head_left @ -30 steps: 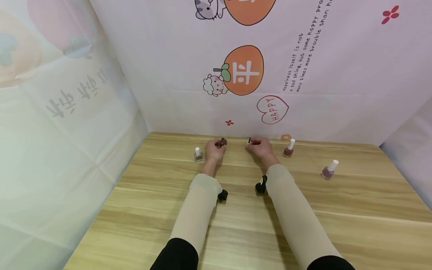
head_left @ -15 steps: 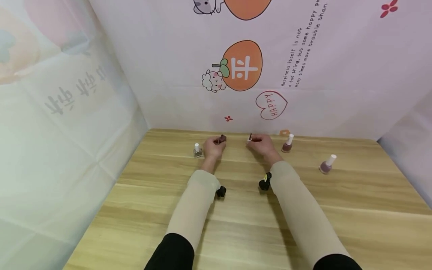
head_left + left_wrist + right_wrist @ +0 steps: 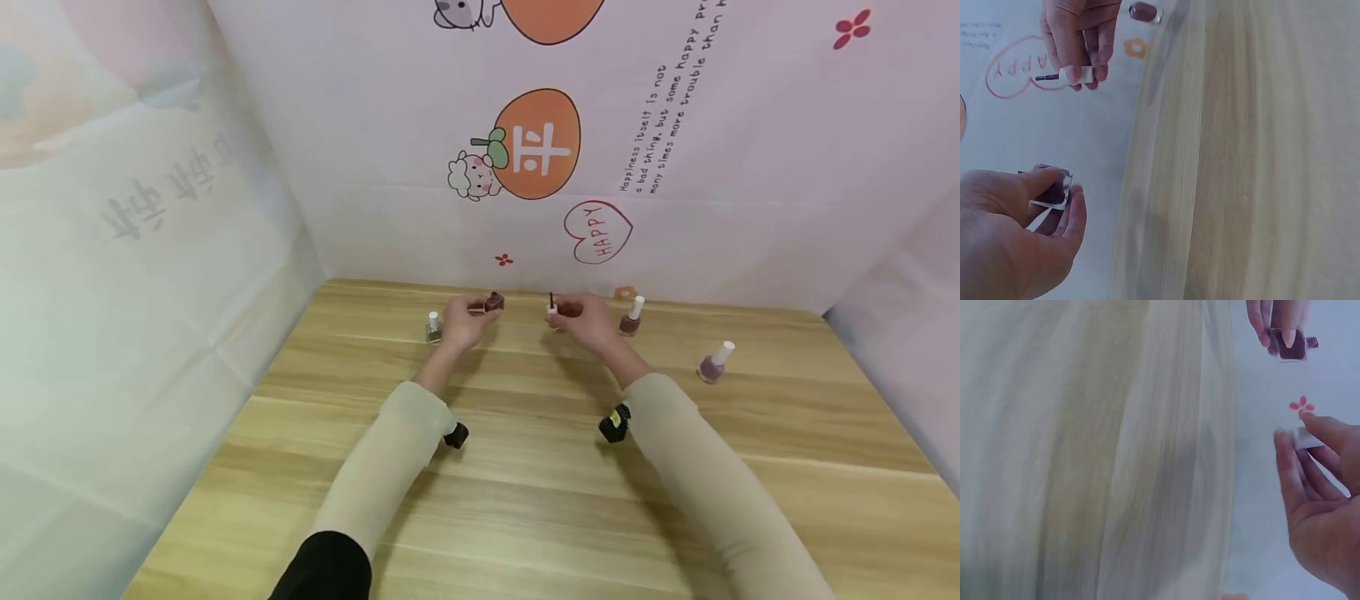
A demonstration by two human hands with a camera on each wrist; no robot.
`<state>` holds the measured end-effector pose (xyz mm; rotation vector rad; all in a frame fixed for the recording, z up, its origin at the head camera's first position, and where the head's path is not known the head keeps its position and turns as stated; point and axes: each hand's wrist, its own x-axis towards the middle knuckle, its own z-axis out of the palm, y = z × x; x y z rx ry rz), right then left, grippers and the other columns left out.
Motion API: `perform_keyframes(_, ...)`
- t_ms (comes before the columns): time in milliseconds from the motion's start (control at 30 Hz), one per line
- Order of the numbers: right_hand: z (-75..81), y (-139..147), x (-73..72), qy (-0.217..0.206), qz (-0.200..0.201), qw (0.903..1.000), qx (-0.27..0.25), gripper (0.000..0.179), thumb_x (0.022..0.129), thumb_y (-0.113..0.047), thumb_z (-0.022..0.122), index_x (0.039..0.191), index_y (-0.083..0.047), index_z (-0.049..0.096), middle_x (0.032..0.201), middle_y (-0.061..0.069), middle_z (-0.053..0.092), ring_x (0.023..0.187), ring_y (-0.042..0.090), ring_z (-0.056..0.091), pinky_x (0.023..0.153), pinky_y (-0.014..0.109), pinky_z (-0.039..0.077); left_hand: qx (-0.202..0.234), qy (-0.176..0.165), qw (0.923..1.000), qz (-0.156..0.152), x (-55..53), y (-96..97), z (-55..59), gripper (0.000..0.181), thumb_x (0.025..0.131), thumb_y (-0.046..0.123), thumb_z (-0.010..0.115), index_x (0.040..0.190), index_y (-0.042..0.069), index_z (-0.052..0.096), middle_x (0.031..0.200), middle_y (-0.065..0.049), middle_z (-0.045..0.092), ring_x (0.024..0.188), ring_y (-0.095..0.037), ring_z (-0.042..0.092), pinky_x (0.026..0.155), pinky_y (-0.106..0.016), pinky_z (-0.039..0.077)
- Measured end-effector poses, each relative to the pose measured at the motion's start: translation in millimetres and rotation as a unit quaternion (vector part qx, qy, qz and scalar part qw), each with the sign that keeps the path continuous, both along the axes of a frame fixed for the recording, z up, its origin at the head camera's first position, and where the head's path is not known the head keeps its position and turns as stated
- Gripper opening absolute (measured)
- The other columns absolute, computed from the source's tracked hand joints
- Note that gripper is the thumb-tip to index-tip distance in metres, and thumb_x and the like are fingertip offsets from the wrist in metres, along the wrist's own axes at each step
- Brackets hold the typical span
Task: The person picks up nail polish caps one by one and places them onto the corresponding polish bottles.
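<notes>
My left hand (image 3: pixel 465 321) pinches a small bottle of dark brownish nail polish (image 3: pixel 1054 190) between thumb and fingers. Its neck is uncapped, as the right wrist view shows. Across from it, my right hand (image 3: pixel 588 321) holds the white nail polish cap (image 3: pixel 1077 75) by its sides, with the dark brush (image 3: pixel 1047 77) pointing up. A gap separates brush and bottle. Just left of my left hand stands a clear nail polish bottle (image 3: pixel 434 330) with a white cap. Beside my right hand is a capped reddish-brown nail polish bottle (image 3: pixel 630 322).
Farther right on the wooden table (image 3: pixel 525 500) stands a capped mauve nail polish bottle (image 3: pixel 712 367). A printed white cloth (image 3: pixel 390 225) rises directly behind the table's back edge, and another cloth (image 3: pixel 187 333) hangs along the left side.
Both hands keep hold of the bottle and cap. The forearms have swung outward, and my left hand has shifted slightly left, now partly overlapping the clear bottle. The head view has shifted a little.
</notes>
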<state>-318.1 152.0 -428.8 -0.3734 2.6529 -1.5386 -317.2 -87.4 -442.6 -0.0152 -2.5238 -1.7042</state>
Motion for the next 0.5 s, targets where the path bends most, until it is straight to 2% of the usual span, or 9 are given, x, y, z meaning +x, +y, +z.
perform_keyframes(133, 5.9, 8, 13.8, 0.073, 0.012, 0.9967, 0.033, 0.028, 0.098, -0.017, 0.072, 0.12, 0.001, 0.07, 0.099, 0.016, 0.075, 0.085, 0.029, 0.072, 0.073, 0.039, 0.061, 0.021, -0.01, 0.9992, -0.033, 12.2, -3.0, 3.5, 0.034, 0.093, 0.015, 0.077, 0.125, 0.003, 0.071, 0.126, -0.014, 0.069, 0.111, -0.029, 0.067, 0.091, -0.035, 0.058)
perform_keyframes(233, 11.8, 13, 24.4, 0.108, 0.025, 0.993, 0.04, 0.025, 0.098, -0.02, 0.073, 0.114, -0.002, 0.073, 0.091, 0.014, 0.074, 0.077, 0.027, 0.07, 0.063, 0.029, 0.056, 0.029, -0.012, 0.9978, -0.057, 21.1, -5.1, 5.0, 0.034, 0.092, 0.015, 0.078, 0.123, 0.004, 0.072, 0.123, -0.013, 0.071, 0.107, -0.027, 0.069, 0.088, -0.033, 0.059)
perform_keyframes(400, 20.1, 22, 39.3, 0.117, 0.046, 0.9913, 0.039, 0.026, 0.1, -0.025, 0.07, 0.114, -0.004, 0.076, 0.087, 0.011, 0.072, 0.072, 0.025, 0.064, 0.058, 0.027, 0.051, 0.023, -0.002, 0.9925, -0.12, 31.0, -7.4, 5.1, 0.029, 0.092, 0.019, 0.079, 0.119, 0.009, 0.075, 0.116, -0.007, 0.073, 0.1, -0.02, 0.069, 0.083, -0.029, 0.058)
perform_keyframes(500, 23.5, 26, 45.5, 0.108, 0.057, 0.9919, 0.032, 0.026, 0.101, -0.026, 0.069, 0.115, -0.005, 0.076, 0.087, 0.008, 0.071, 0.072, 0.024, 0.062, 0.057, 0.028, 0.051, 0.026, -0.003, 0.9902, -0.137, 34.8, -9.1, 5.9, 0.028, 0.092, 0.021, 0.079, 0.117, 0.01, 0.076, 0.114, -0.005, 0.074, 0.099, -0.018, 0.068, 0.082, -0.028, 0.057)
